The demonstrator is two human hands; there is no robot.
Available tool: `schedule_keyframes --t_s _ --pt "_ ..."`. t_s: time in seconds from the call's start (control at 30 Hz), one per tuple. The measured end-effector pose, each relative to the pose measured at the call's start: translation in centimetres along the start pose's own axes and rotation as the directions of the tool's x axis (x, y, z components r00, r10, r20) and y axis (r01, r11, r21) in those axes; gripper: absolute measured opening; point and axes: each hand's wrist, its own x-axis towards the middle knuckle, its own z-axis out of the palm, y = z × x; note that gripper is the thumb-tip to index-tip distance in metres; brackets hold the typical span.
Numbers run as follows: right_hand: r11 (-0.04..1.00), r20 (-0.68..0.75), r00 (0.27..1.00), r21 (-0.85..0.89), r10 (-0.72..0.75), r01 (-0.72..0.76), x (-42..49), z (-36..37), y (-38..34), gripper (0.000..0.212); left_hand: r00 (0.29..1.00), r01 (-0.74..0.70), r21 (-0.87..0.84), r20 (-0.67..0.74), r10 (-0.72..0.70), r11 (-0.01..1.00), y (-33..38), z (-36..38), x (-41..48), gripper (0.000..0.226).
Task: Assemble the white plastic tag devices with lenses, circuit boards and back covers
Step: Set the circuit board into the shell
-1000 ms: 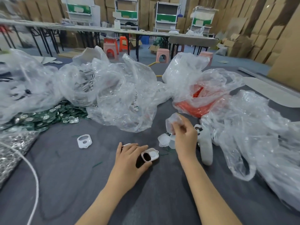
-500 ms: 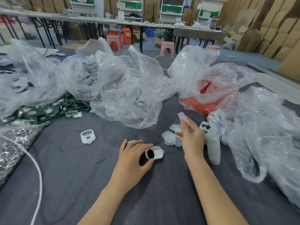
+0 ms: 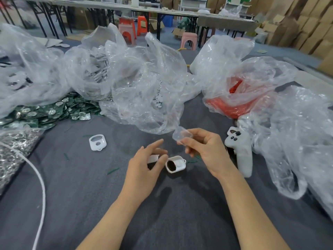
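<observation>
Grey cloth covers the tabletop [image 3: 90, 204]. Nearest, the left hand [image 3: 144, 166] hovers with fingers loosely spread, gripping nothing, its thumb just beside the open white plastic tag shell [image 3: 175, 164], which lies cavity-up. Just beyond, the right hand [image 3: 205, 150] pinches a small clear plastic lens [image 3: 182, 135], raised off the cloth. To seat it well, steady the shell with the left hand, match the lens outline to the window, then press evenly. Farther left lie a spare white plastic shell [image 3: 97, 142] and green circuit boards [image 3: 45, 112].
</observation>
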Motion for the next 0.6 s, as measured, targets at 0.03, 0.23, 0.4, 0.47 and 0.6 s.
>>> schedule_keyframes --t_s 0.03,0.23,0.4,0.47,0.6 --pt "1.000 0.044 0.999 -0.004 0.006 -0.006 -0.1 0.4 -0.1 0.015 0.999 0.038 -0.058 -0.032 -0.040 0.998 0.0 -0.2 0.0 0.034" --pt "0.994 0.253 0.966 -0.106 0.062 -0.036 -1.0 1.8 -0.3 0.028 0.986 0.115 -0.186 -0.101 -0.135 0.976 0.5 -0.7 0.2 0.022" --pt "0.993 0.188 0.979 -0.102 0.077 -0.058 -1.0 1.7 -0.5 0.019 0.979 0.143 -0.196 -0.115 -0.168 0.970 0.6 -0.7 0.2 0.024" --pt "0.996 0.134 0.988 -0.058 0.079 -0.071 -0.9 1.3 -0.8 0.012 0.978 0.143 -0.209 -0.123 -0.171 0.967 0.5 -0.8 0.2 0.023" --pt "0.995 0.085 0.994 -0.082 0.068 -0.061 -1.0 1.3 -1.1 0.014 0.986 0.145 -0.211 -0.044 -0.158 0.967 0.5 -0.8 0.1 0.025"
